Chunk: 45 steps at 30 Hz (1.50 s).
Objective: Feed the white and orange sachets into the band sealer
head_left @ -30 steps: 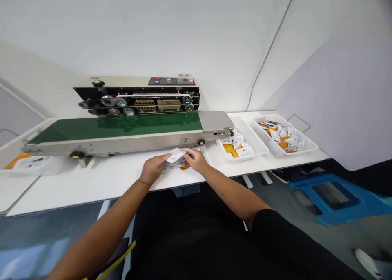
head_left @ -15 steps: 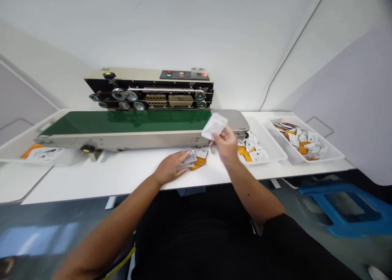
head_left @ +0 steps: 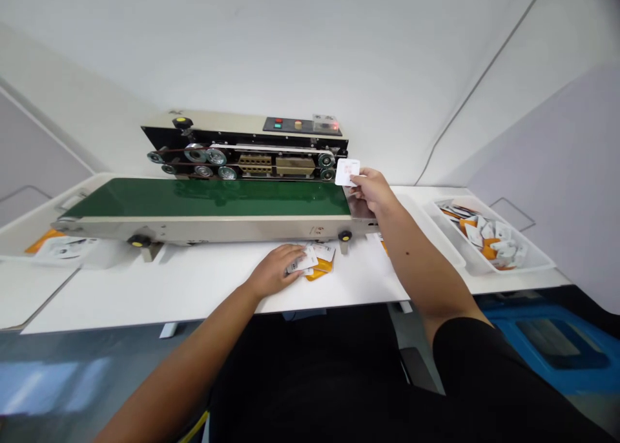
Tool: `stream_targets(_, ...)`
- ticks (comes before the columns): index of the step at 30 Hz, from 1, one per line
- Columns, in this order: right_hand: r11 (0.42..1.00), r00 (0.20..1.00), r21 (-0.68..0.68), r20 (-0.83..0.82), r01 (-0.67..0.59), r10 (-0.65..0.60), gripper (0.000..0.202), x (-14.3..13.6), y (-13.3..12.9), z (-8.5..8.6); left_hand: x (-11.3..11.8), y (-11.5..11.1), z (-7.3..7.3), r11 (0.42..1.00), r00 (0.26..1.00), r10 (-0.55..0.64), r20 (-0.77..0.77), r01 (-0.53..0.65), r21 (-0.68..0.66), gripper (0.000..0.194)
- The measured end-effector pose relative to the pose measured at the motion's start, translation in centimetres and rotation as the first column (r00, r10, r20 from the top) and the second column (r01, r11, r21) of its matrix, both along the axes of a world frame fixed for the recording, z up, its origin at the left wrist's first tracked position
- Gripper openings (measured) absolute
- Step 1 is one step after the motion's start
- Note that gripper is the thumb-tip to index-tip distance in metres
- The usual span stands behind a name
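Observation:
My right hand (head_left: 372, 188) pinches a small white square packet (head_left: 347, 172) by its lower right edge. The packet is held up at the right end of a band sealer (head_left: 247, 146), by the rollers, with red print facing me. My left hand (head_left: 275, 272) rests on the table in front of the conveyor, its fingers and thumb closed about a white packet (head_left: 309, 258) on a small pile. Orange-backed packets (head_left: 320, 270) lie in that pile, just right of the fingers. The green conveyor belt (head_left: 208, 197) runs below the sealer.
A clear bin (head_left: 527, 268) holding several white and orange packets stands at the right. Another bin (head_left: 453, 252) is partly behind my right arm. At the left end of the belt, a bin (head_left: 104, 252) holds packets. A blue plastic stool (head_left: 508, 333) stands at lower right.
My right hand has moved up and away from me with the white packet, to the sealer's right end. My left hand stays at the pile. The view has shifted slightly.

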State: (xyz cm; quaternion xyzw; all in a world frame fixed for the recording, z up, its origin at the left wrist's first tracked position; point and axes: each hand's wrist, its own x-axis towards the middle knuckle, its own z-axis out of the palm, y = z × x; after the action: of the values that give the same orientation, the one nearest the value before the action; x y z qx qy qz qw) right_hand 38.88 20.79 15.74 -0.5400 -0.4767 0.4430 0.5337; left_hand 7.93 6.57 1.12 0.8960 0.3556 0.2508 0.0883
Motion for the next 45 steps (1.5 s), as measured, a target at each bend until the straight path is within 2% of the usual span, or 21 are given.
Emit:
stream_targets(3,0.982,0.990,0.158,0.082,0.103,-0.117,0.023,1.1,0.0,-0.4,0.1,0.0,-0.1,1.000,1.000,0.000,0.011,0.000,-0.004,0.041)
stream_targets(5,0.944,0.974,0.300,0.132,0.138,-0.184,0.025,1.8,0.0,-0.6,0.1,0.1,-0.1,1.000,1.000,0.000,0.021,0.001,-0.016,0.041)
stream_targets(7,0.908,0.954,0.403,0.207,0.116,-0.214,0.024,2.3,-0.1,-0.6,0.2,0.1,0.0,1.000,1.000,-0.001,0.025,0.002,-0.027,0.040)
stream_targets(9,0.890,0.921,0.452,0.322,0.052,-0.217,0.024,2.5,-0.1,-0.3,0.2,0.2,0.0,1.000,1.000,-0.003,0.025,0.004,-0.026,0.039)
stream_targets(12,0.889,0.850,0.457,0.477,-0.023,-0.223,0.024,2.4,0.3,0.3,0.2,0.2,-0.1,1.000,1.000,-0.009,0.026,0.010,-0.013,0.036)
stream_targets(14,0.895,0.833,0.441,0.518,-0.064,-0.195,0.026,2.1,0.8,0.5,0.2,0.2,-0.1,1.000,1.000,-0.007,0.030,0.007,-0.010,0.035)
stream_targets(17,0.904,0.850,0.397,0.520,-0.159,-0.079,0.031,1.6,1.9,0.5,0.2,0.1,0.0,1.000,1.000,-0.003,0.031,0.003,-0.019,0.035)
stream_targets(19,0.906,0.834,0.355,0.552,-0.229,-0.006,0.035,1.2,2.7,0.5,0.2,0.1,0.0,1.000,1.000,0.000,0.030,0.001,-0.023,0.035)
stream_targets(22,0.896,0.745,0.318,0.667,-0.311,0.022,0.041,0.6,3.0,0.6,0.2,0.1,0.0,0.999,1.000,0.016,0.014,-0.015,-0.033,0.037)
stream_targets(25,0.859,0.664,0.445,0.725,-0.252,-0.181,0.046,-0.3,1.0,0.7,0.2,0.0,-0.2,0.997,0.998,0.057,-0.016,-0.057,-0.049,0.042)
stream_targets(27,0.788,0.649,0.583,0.680,-0.198,-0.340,0.044,-1.2,-1.9,0.2,0.1,-0.1,-0.4,0.995,0.997,0.079,-0.023,-0.080,-0.058,0.043)
stream_targets(28,0.745,0.658,0.636,0.651,-0.200,-0.379,0.041,-1.7,-3.7,-0.3,0.1,-0.1,-0.5,0.995,0.996,0.084,-0.021,-0.085,-0.061,0.042)
stream_targets(30,0.665,0.693,0.698,0.618,-0.265,-0.372,0.036,-2.8,-7.1,-1.6,0.0,-0.2,-0.5,0.996,0.997,0.073,-0.006,-0.073,-0.055,0.039)
stream_targets(32,0.577,0.708,0.718,0.633,-0.388,-0.312,0.031,-3.7,-9.9,-3.2,-0.1,-0.1,-0.3,0.998,0.998,0.061,0.021,-0.060,-0.032,0.034)
stream_targets(34,0.507,0.690,0.691,0.686,-0.516,-0.232,0.029,-4.3,-11.4,-4.5,-0.2,0.1,0.1,1.000,0.998,0.030,0.055,-0.030,-0.002,0.029)
stream_targets(35,0.491,0.677,0.666,0.711,-0.561,-0.192,0.029,-4.4,-11.8,-5.0,-0.2,0.1,0.3,1.000,0.997,0.012,0.076,-0.013,0.015,0.029)
stream_targets(37,0.510,0.669,0.624,0.734,-0.592,-0.120,0.031,-4.4,-12.0,-5.7,-0.2,0.3,0.8,0.998,0.993,-0.011,0.118,0.005,0.055,0.027)
stream_targets(40,0.604,0.715,0.593,0.697,-0.532,-0.054,0.032,-4.1,-11.9,-6.4,-0.5,0.3,1.3,0.990,0.987,-0.044,0.156,0.022,0.139,0.022)
stream_targets(42,0.647,0.755,0.588,0.655,-0.485,-0.029,0.031,-4.0,-12.3,-6.8,-0.6,0.4,2.0,0.981,0.986,-0.064,0.153,0.034,0.191,0.021)
stream_targets(45,0.648,0.803,0.609,0.596,-0.457,0.006,0.029,-3.8,-13.5,-7.0,0.3,0.9,4.8,0.974,0.985,-0.110,0.133,0.080,0.211,0.021)
